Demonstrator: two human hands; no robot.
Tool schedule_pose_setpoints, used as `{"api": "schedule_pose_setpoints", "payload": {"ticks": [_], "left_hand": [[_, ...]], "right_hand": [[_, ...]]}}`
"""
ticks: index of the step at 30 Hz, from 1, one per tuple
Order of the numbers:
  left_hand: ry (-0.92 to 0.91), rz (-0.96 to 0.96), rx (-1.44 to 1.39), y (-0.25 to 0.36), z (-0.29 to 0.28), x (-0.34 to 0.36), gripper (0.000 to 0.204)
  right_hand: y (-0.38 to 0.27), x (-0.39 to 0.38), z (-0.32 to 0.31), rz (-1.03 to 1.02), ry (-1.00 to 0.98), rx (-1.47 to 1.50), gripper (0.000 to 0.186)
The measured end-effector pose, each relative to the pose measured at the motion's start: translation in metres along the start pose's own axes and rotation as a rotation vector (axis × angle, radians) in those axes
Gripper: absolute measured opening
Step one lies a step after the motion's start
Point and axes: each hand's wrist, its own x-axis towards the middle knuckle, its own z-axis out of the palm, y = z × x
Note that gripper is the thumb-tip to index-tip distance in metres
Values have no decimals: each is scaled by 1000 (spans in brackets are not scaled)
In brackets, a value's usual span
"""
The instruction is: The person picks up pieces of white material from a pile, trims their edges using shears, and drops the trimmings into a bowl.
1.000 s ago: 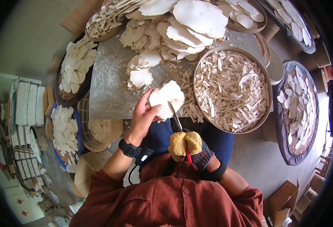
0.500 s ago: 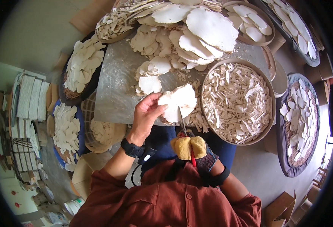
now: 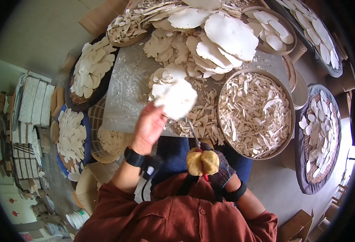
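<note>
My left hand (image 3: 148, 128) pinches the lower left edge of a thin, white, irregular slice (image 3: 178, 99), lifted over the near side of the metal table (image 3: 123, 86). What the slice is made of I cannot tell. In a dark knitted glove, my right hand (image 3: 225, 171) grips scissors (image 3: 193, 132) with red handles wrapped in yellow foam padding (image 3: 203, 163). The blades point up and left, their tips just below the slice and apart from it. Under them, narrow white offcuts (image 3: 205, 121) litter the table edge.
A round tray (image 3: 292, 121) of white slivers stands right of my hands. Larger stacked slices (image 3: 230, 36) rise at the table's far side. Round trays of slices flank the table, including a dark-rimmed one (image 3: 299, 161) at right and a blue-rimmed one (image 3: 88, 137) at left.
My left hand has turned and moved slightly left with the slice, drawing it off the scissors. The blades, over the slice before, are now apart from it. My right hand has dropped slightly.
</note>
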Motion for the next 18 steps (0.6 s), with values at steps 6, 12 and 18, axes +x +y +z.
{"api": "schedule_pose_setpoints", "payload": {"ticks": [6,12,18], "left_hand": [[-43,773,1162,13,-10,2,28],[-190,855,1372,-23,-6,-18,33],[-282,818,1360,-29,-8,-24,34]], "right_hand": [[26,-8,-23,50,139,278,31],[36,23,-34,-41,-208,465,36],[25,22,-10,5,-216,597,39]]}}
